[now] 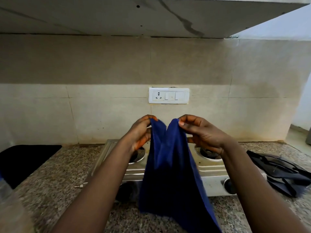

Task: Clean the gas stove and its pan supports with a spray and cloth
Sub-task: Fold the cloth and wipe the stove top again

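A dark blue cloth hangs in front of me over the middle of a steel two-burner gas stove. My left hand pinches its top left corner, and my right hand pinches the top right corner. The cloth droops down past the stove's front and hides the centre of the stove. The burners show bare, with no supports on them. Black pan supports lie on the counter to the right of the stove. A clear bottle-like shape sits blurred at the far left edge.
The stove stands on a speckled granite counter against a tiled wall with a white socket plate. A black sink or mat lies at the left. A marble shelf overhangs above. A black stove knob faces me.
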